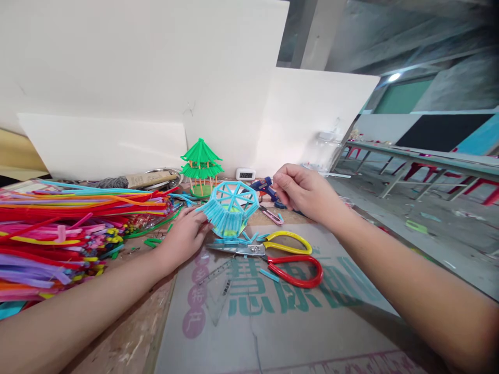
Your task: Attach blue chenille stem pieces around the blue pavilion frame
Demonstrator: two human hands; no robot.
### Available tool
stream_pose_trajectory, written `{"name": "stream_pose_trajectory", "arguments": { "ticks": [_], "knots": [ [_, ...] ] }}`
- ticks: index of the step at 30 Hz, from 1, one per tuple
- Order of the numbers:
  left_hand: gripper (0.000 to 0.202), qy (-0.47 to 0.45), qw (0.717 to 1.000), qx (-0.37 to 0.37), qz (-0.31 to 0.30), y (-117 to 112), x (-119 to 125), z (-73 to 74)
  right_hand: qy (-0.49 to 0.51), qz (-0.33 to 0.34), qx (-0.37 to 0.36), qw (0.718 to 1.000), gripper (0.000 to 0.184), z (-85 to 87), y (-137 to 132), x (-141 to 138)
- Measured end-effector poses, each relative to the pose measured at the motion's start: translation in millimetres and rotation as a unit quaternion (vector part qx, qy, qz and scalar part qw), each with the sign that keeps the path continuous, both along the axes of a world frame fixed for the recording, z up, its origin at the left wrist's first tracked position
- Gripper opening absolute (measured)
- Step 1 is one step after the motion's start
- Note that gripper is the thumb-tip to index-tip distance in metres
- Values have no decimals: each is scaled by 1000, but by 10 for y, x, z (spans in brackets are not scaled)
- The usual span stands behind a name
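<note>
Worktable [130, 335] supports pipe-cleaner bundles [78, 210] left of the left fingers [198, 219], printed sheet [218, 350] to their right, green model [201, 170] beyond.

Bench [134, 332] evenly bright; room [440, 218] beyond dimmer.
Lamp [394, 77] flares at upper right, below a dark ceiling [413, 36]. Pale sheen on white board [117, 148] along bench's far edge. Soft shadow under right arm [405, 259], toward near right corner. Blue model [226, 222] legible, fine detail smeared; bottle [325, 151] near far right corner washed out. Wide-angle stretching toward the sides.
</note>
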State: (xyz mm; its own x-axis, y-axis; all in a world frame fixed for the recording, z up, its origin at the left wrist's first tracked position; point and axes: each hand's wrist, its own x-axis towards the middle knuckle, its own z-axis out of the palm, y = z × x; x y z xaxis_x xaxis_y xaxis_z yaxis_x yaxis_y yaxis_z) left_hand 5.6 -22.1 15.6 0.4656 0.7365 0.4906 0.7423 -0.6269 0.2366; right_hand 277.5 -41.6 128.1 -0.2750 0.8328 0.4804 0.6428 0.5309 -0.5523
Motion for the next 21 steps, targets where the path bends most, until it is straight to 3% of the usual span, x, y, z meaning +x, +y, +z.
{"name": "stream_pose_trajectory", "arguments": {
  "ticks": [4, 7, 11, 15, 17, 21],
  "knots": [
    [22, -3, 1000, -4, 3, 10, -5, -14, -182, -94, 26, 978, 14, -22, 162, 157],
    [22, 2, 1000, -4, 0, 11, -9, -13, -307, -154, 26, 939, 20, -41, 227, 243],
    [23, 9, 1000, -2, 5, 17, -12, -17, -401, -166, -35, 900, 31, -87, 316, 423],
    [23, 6, 1000, -3, 5, 27, -13, -34, -454, -155, -123, 869, 15, -166, 430, 650],
    [24, 7, 1000, -3, 7, 31, -14, -42, -435, -117, -139, 882, 17, -180, 448, 668],
    [24, 6, 1000, 0, 7, 38, -20, -57, -310, 3, -117, 944, 32, -151, 371, 446]
  ]
}}
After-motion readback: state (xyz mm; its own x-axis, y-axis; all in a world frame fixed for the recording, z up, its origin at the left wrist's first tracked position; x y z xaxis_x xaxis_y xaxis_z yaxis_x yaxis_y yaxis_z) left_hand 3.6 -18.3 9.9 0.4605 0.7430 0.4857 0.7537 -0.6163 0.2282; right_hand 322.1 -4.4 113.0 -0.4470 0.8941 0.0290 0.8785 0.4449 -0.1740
